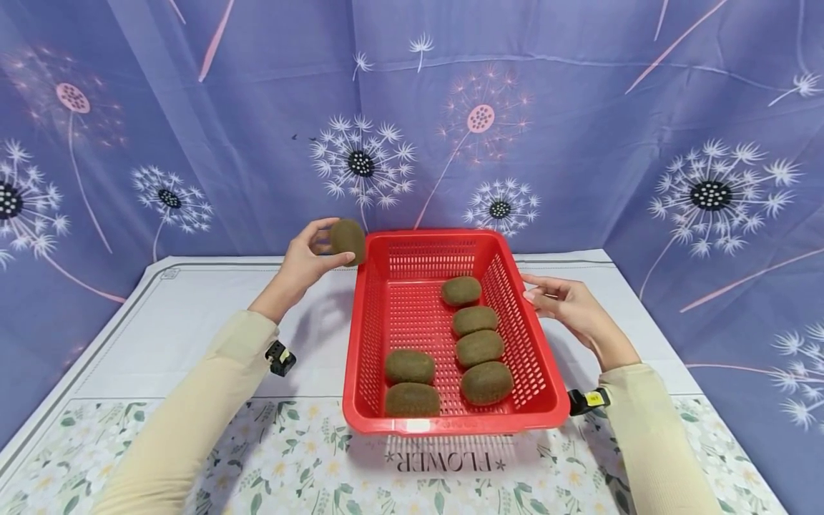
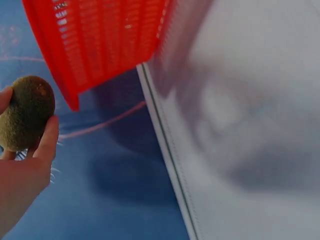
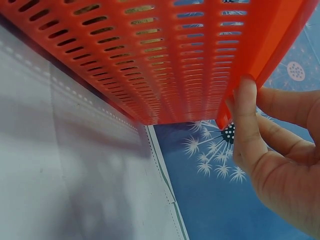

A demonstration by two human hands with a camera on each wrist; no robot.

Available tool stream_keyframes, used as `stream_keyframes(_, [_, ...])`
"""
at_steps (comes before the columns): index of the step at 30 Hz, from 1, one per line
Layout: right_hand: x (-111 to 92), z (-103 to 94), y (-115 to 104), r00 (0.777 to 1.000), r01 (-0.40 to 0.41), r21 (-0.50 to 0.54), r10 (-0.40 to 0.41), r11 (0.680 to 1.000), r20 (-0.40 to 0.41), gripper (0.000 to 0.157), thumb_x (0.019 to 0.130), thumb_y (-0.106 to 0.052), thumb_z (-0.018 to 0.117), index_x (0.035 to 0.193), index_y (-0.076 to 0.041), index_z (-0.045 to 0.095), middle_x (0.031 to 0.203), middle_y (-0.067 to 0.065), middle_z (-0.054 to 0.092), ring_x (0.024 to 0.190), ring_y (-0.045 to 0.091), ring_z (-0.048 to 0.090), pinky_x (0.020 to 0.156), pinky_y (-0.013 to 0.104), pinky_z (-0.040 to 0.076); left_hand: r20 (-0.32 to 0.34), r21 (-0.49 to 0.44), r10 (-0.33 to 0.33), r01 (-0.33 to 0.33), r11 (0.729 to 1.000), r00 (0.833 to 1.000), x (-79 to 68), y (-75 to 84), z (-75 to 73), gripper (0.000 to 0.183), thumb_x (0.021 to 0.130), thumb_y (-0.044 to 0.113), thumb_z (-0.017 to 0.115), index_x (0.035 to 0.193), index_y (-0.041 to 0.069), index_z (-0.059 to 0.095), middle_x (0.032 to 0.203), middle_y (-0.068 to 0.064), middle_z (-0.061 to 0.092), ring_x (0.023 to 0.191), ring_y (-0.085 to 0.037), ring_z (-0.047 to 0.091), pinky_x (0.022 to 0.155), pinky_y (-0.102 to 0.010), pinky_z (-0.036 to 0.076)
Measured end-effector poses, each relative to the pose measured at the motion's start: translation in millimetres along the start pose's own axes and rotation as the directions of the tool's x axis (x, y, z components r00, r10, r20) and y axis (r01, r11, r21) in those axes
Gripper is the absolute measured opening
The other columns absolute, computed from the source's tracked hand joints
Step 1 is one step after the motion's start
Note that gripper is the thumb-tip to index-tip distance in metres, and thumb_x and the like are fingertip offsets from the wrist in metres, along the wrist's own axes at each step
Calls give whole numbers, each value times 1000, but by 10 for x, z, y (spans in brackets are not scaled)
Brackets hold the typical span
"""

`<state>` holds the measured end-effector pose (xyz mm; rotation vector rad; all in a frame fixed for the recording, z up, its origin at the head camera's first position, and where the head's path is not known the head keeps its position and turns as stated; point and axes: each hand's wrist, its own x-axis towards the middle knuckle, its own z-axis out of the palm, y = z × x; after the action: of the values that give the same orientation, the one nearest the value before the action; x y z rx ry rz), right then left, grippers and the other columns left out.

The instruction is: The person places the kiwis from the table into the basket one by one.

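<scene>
My left hand (image 1: 302,261) grips a brown fuzzy kiwi (image 1: 348,242) between thumb and fingers, at the far left corner of a red plastic basket (image 1: 356,343). In the left wrist view, the held kiwi (image 2: 27,112) is beside the basket's rim, fingertips against its skin. My right hand (image 1: 569,307) holds the basket's right rim, with the thumb and fingers at its edge; the right wrist view shows the thumb (image 3: 246,105) against the rim's underside. Inside the basket, several kiwis (image 1: 479,348) line the right side, and two kiwis (image 1: 410,366) lie at the near left.
The basket stands on a table (image 1: 309,372) with a white cloth and a flower-printed front part. Behind and at both sides hangs a purple-blue curtain (image 1: 257,107) with dandelion prints, close to the table's back edge. Each sleeve has a small black wrist camera (image 1: 280,357).
</scene>
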<state>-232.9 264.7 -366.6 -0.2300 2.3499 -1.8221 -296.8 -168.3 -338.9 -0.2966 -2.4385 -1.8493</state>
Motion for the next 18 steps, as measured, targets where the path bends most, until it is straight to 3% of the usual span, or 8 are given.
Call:
stream_keyframes(5, [-5, -6, 1, 1000, -2, -3, 2, 1000, 1, 56, 94, -17, 63, 142, 4, 42, 95, -8, 68, 82, 10, 68, 78, 28, 55, 88, 43, 52, -56, 997, 995, -62, 133, 113, 69, 80, 9, 79, 141, 16, 47, 130, -13, 54, 110, -28, 56, 77, -31, 53])
stream_keyframes(9, [-11, -9, 2, 1000, -5, -10, 5, 1000, -2, 55, 95, -17, 62, 142, 3, 42, 92, -5, 65, 82, 10, 67, 79, 28, 55, 186, 62, 104, -117, 991, 977, -97, 209, 230, 68, 78, 7, 80, 138, 16, 50, 126, -13, 56, 106, -28, 57, 80, -35, 53])
stream_keyframes(13, [-11, -9, 2, 1000, -5, -7, 5, 1000, -2, 55, 95, -17, 62, 142, 3, 42, 91, -3, 64, 82, 10, 67, 80, 28, 55, 313, 63, 149, -177, 982, 938, -137, 273, 351, 67, 77, 6, 80, 137, 13, 51, 124, -13, 56, 102, -28, 58, 81, -36, 53])
stream_keyframes(18, [-8, -5, -4, 1000, -6, -4, 6, 1000, -3, 55, 95, -17, 63, 142, 3, 42, 92, -3, 65, 82, 10, 67, 79, 28, 55, 465, 118, 161, -242, 963, 870, -179, 311, 471, 67, 77, 7, 80, 137, 12, 51, 124, -13, 55, 101, -28, 60, 85, -38, 54])
